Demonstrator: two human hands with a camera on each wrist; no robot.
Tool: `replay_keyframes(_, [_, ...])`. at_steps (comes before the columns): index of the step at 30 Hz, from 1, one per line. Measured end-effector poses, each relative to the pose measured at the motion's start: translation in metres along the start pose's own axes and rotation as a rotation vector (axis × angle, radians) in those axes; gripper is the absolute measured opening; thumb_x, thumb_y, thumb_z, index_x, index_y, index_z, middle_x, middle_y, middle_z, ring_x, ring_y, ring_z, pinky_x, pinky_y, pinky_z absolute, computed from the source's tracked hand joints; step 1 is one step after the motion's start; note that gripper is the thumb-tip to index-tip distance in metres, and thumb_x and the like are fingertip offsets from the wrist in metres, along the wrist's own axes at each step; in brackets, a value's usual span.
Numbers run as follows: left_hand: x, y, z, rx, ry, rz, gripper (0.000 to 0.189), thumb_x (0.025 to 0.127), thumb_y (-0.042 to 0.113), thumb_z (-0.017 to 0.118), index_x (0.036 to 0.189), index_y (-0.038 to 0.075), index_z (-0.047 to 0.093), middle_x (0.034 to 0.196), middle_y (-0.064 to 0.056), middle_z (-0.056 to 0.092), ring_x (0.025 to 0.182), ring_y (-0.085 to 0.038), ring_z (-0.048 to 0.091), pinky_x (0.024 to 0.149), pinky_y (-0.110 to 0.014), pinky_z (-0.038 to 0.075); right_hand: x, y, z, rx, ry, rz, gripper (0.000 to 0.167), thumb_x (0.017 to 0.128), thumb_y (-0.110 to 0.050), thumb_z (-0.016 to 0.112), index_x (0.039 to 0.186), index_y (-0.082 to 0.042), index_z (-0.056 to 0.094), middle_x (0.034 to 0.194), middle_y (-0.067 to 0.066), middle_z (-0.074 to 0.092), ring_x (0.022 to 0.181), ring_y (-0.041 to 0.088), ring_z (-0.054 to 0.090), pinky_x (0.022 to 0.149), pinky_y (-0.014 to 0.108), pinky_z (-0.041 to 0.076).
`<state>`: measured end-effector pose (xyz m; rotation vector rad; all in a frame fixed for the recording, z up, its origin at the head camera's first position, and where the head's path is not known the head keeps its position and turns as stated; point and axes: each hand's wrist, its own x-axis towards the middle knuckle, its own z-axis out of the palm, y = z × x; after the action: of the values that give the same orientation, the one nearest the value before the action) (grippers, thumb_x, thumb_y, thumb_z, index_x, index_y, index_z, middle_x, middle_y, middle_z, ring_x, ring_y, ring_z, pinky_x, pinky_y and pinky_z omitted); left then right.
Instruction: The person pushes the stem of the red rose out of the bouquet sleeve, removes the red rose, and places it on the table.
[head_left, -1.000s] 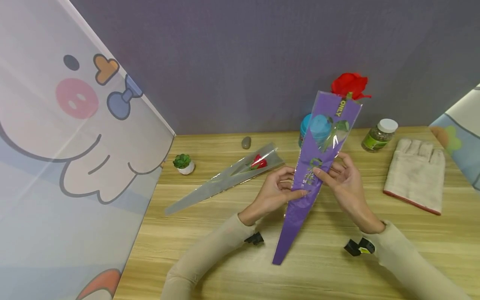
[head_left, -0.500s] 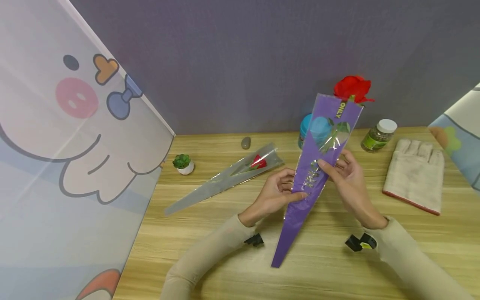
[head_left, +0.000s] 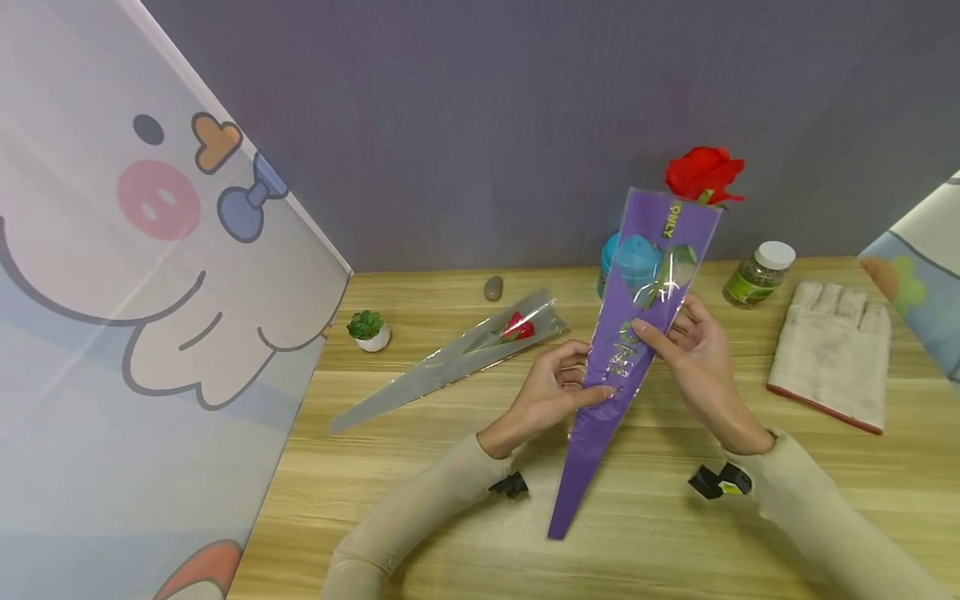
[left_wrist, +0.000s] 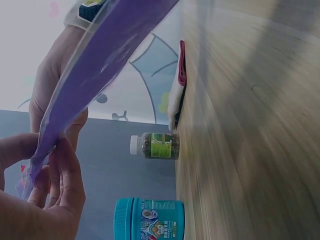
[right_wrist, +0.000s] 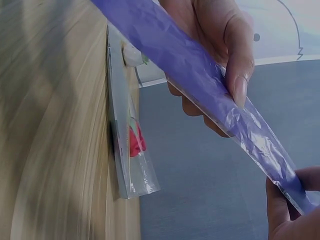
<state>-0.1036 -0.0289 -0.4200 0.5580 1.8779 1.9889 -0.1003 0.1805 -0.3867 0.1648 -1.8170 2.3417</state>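
A long tapered purple flower sleeve [head_left: 592, 417] with a clear window is held up at a slant above the table. The red rose [head_left: 703, 175] pokes out of its wide top, and the leafy stem shows through the window. My left hand [head_left: 551, 385] pinches the sleeve's left edge, thumb on the front and fingers behind. Higher up, my right hand [head_left: 693, 354] pinches the right edge in the same way. The right wrist view shows the left thumb pressing the crinkled purple film [right_wrist: 200, 75]. Part of the stem is hidden inside the sleeve.
Left of the hands lies a second rose [head_left: 517, 327] in a clear grey sleeve [head_left: 450, 358]. Behind stand a small potted succulent [head_left: 367, 329], a grey stone [head_left: 492, 288], a blue-lidded tub [left_wrist: 150, 220] and a white-capped jar [head_left: 759, 273]. Folded work gloves [head_left: 828, 354] lie at right.
The purple sleeve has shifted and turned slightly, its narrow tip a little lower. My right hand has moved slightly up along its edge. Both hands keep their hold.
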Motion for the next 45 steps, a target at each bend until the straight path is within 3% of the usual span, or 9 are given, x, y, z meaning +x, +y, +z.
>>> replay_keyframes(11, [-0.001, 0.0, 0.002, -0.03, -0.002, -0.011, 0.043, 0.086, -0.011, 0.076, 0.126, -0.008, 0.061, 0.12, -0.037, 0.066, 0.076, -0.003, 0.068, 0.068, -0.018, 0.056, -0.003, 0.001, 0.0, -0.036, 0.018, -0.013, 0.047, 0.093, 0.01, 0.07, 0.132, -0.011, 0.056, 0.109, -0.008, 0.078, 0.095, 0.004, 0.075, 0.082, 0.016, 0.06])
replay_keyframes(18, [-0.001, 0.0, 0.003, -0.02, 0.04, -0.034, 0.046, 0.085, -0.01, 0.078, 0.128, -0.006, 0.063, 0.121, -0.034, 0.068, 0.075, -0.002, 0.068, 0.067, -0.017, 0.056, -0.007, 0.004, 0.001, -0.042, 0.034, -0.046, 0.052, 0.091, 0.014, 0.07, 0.137, -0.006, 0.054, 0.109, -0.006, 0.078, 0.097, 0.005, 0.075, 0.084, 0.017, 0.06])
replay_keyframes(25, [-0.002, 0.002, 0.003, -0.018, 0.068, -0.012, 0.045, 0.084, -0.008, 0.079, 0.127, -0.005, 0.065, 0.12, -0.032, 0.07, 0.078, -0.002, 0.068, 0.07, -0.017, 0.057, -0.01, 0.011, 0.003, -0.015, 0.016, -0.044, 0.054, 0.091, 0.018, 0.067, 0.136, -0.009, 0.052, 0.111, -0.006, 0.077, 0.097, 0.005, 0.075, 0.084, 0.019, 0.061])
replay_keyframes(34, [-0.001, 0.003, 0.002, -0.013, 0.093, -0.004, 0.04, 0.085, -0.007, 0.08, 0.122, -0.007, 0.065, 0.119, -0.032, 0.07, 0.08, -0.002, 0.069, 0.071, -0.018, 0.057, -0.017, 0.019, 0.013, -0.077, -0.005, -0.062, 0.053, 0.09, 0.018, 0.067, 0.132, -0.01, 0.053, 0.106, -0.009, 0.077, 0.094, 0.004, 0.074, 0.082, 0.017, 0.06])
replay_keyframes(40, [-0.002, 0.004, 0.001, -0.022, 0.069, 0.002, 0.039, 0.084, -0.008, 0.08, 0.121, -0.008, 0.065, 0.119, -0.033, 0.07, 0.08, -0.003, 0.07, 0.07, -0.018, 0.057, -0.016, 0.018, 0.012, -0.099, -0.012, -0.088, 0.054, 0.089, 0.018, 0.068, 0.134, -0.008, 0.053, 0.108, -0.009, 0.077, 0.096, 0.004, 0.073, 0.085, 0.017, 0.059])
replay_keyframes(45, [-0.004, 0.002, 0.0, -0.021, 0.023, -0.006, 0.04, 0.085, -0.008, 0.079, 0.122, -0.008, 0.064, 0.117, -0.034, 0.069, 0.079, -0.003, 0.07, 0.07, -0.018, 0.057, -0.011, 0.012, 0.007, -0.043, -0.01, -0.087, 0.052, 0.089, 0.02, 0.068, 0.132, -0.005, 0.054, 0.107, -0.005, 0.078, 0.094, 0.006, 0.075, 0.082, 0.019, 0.061])
